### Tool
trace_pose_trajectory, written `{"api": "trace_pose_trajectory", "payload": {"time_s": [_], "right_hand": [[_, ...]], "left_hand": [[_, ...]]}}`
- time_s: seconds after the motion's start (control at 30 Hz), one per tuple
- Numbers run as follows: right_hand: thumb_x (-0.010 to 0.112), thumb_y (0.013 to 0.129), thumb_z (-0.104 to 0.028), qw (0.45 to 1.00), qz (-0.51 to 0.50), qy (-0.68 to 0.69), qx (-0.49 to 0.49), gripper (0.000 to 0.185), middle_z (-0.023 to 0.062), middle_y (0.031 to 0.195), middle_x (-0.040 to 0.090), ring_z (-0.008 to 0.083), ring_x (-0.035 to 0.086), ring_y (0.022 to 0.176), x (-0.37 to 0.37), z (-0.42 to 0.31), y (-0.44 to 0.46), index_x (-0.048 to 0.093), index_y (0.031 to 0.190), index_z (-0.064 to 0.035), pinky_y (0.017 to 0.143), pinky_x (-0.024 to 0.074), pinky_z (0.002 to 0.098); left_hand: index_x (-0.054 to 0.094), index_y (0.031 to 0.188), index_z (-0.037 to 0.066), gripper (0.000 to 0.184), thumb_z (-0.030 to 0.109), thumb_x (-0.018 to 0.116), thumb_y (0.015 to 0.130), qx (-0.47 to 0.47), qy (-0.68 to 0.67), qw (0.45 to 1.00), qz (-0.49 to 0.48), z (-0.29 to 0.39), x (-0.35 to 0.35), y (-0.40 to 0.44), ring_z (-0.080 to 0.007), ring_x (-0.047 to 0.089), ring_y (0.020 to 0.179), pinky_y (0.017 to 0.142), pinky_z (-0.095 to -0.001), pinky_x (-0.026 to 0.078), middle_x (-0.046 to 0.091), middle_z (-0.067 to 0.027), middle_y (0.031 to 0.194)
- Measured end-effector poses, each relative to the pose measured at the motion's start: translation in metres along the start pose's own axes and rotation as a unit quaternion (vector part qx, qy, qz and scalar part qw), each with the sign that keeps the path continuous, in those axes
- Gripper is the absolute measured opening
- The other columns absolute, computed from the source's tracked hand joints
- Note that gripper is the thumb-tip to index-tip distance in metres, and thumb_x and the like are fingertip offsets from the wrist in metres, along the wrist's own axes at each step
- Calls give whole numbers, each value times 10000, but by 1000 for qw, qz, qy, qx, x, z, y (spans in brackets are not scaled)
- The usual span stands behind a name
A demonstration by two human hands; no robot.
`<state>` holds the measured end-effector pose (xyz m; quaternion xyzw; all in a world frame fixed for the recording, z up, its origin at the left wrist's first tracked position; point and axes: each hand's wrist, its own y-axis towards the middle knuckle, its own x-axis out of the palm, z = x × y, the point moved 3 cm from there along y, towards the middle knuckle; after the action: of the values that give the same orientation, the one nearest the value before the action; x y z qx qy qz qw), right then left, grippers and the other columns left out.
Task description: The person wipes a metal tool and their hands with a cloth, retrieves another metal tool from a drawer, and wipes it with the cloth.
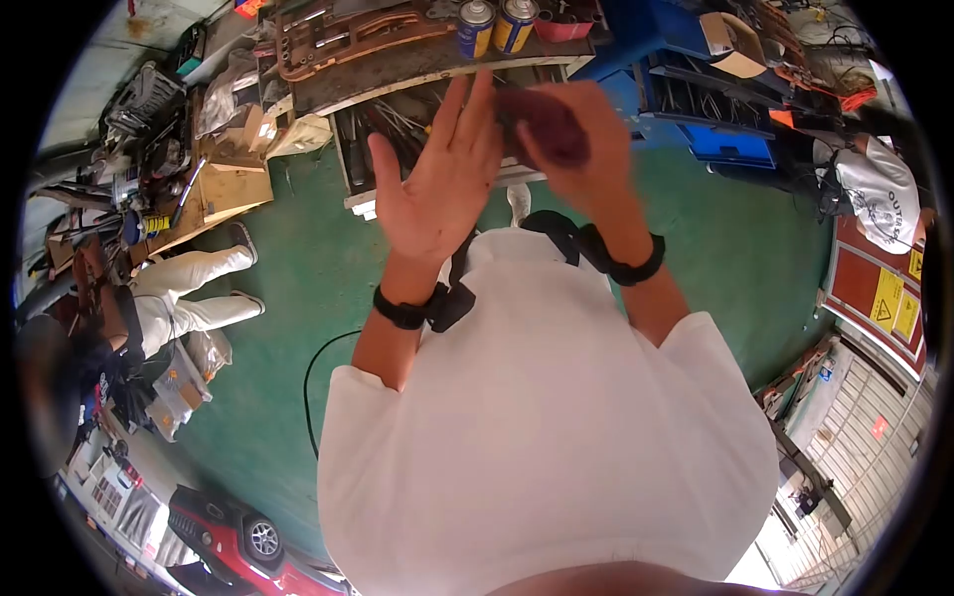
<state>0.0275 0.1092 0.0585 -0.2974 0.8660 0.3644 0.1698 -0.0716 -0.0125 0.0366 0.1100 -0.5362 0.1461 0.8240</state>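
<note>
My left hand (437, 194) is raised with its palm showing and its fingers stretched out. It holds nothing and hovers over an open drawer (356, 189) full of long metal tools. Beside it, my right hand (601, 149) is closed around a dark reddish cloth (555, 124), blurred by motion. A gap separates this cloth from the left palm, though it comes close to the left fingertips. Beyond my fingers, two blue-and-yellow spray cans (476, 30) stand on the bench top (397, 68).
A brown tool tray (363, 45) and a pink container (563, 30) lie on the bench. Blue tool drawers (730, 146) stand open at right. One person (189, 288) is at left, another (879, 194) at far right. A black cable (316, 377) crosses the green floor.
</note>
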Motion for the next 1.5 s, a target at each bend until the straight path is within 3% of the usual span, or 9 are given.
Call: {"api": "trace_pose_trajectory", "payload": {"time_s": [0.07, 0.37, 0.5, 0.57, 0.73, 0.8, 1.0, 1.07, 1.5], "right_hand": [[801, 636, -46, 999, -18, -11, -40, 497, 93, 964, 611, 301, 637, 822, -1, -3, 2, 614, 1096, -71, 682, 543, 363], [778, 619, -47, 981, -157, 114, 30, 552, 100, 960, 589, 320, 632, 799, -15, 8, -11, 586, 1136, -65, 678, 527, 382], [772, 609, -42, 973, -191, 130, 17, 565, 101, 959, 591, 318, 634, 794, -28, 13, -15, 587, 1141, -71, 675, 526, 382], [772, 584, -30, 958, -264, 104, -48, 572, 100, 948, 593, 317, 637, 793, -30, 8, -23, 598, 1127, -76, 671, 525, 377], [764, 583, 6, 985, -112, 114, 63, 530, 91, 920, 624, 306, 638, 790, -59, 34, 2, 622, 1087, -73, 668, 529, 351], [776, 581, 4, 995, -5, 86, -46, 542, 94, 904, 631, 300, 634, 806, -74, 24, 17, 622, 1096, -62, 666, 532, 349], [799, 563, -57, 992, -83, 84, -52, 657, 90, 963, 581, 304, 631, 803, -57, 13, 13, 578, 1181, -76, 637, 524, 372], [803, 559, -65, 992, -86, 82, -34, 651, 89, 951, 581, 301, 627, 787, -56, 10, 7, 580, 1170, -71, 615, 518, 366], [778, 591, -60, 979, -146, 47, -138, 578, 92, 1024, 573, 301, 632, 776, -60, -26, 22, 589, 1137, -87, 623, 515, 380]], "left_hand": [[91, 1549, 65, 941, 720, 322, 915, 21, -344, 936, -76, -11, 10, 12, -224, 168, 1471, 1173, -362, 184, 121, -115, 1615], [188, 1548, 151, 871, 736, 292, 911, 139, 38, 987, 73, -18, 25, 45, -208, 250, 1430, 1152, -377, 199, 216, -49, 1599], [205, 1536, 102, 881, 705, 362, 913, 148, -47, 985, 69, -20, 21, 50, -246, 223, 1453, 1168, -413, 221, 218, -85, 1594], [178, 1552, 218, 863, 760, 305, 892, 157, -218, 962, -45, -11, 20, 58, -214, 198, 1461, 1185, -401, 153, 196, -29, 1605], [114, 1555, 303, 857, 796, 271, 871, 154, -109, 980, -64, -11, 62, 62, -211, 159, 1476, 1192, -459, 103, 137, -8, 1619], [94, 1555, 325, 857, 807, 256, 865, 136, -101, 983, -75, -17, 66, 64, -209, 150, 1478, 1192, -475, 92, 117, -3, 1623], [147, 1556, 225, 849, 742, 311, 902, 152, -215, 958, -113, -33, 70, 73, -290, 110, 1485, 1194, -486, 115, 99, -118, 1616], [170, 1553, 223, 835, 731, 321, 908, 217, 31, 976, 12, -34, 68, 71, -289, 151, 1473, 1180, -453, 164, 126, -133, 1610], [203, 1547, 265, 766, 706, 287, 927, 199, 13, 980, 12, -37, 58, 77, -214, 207, 1449, 1187, -379, 104, 228, -47, 1591]]}}
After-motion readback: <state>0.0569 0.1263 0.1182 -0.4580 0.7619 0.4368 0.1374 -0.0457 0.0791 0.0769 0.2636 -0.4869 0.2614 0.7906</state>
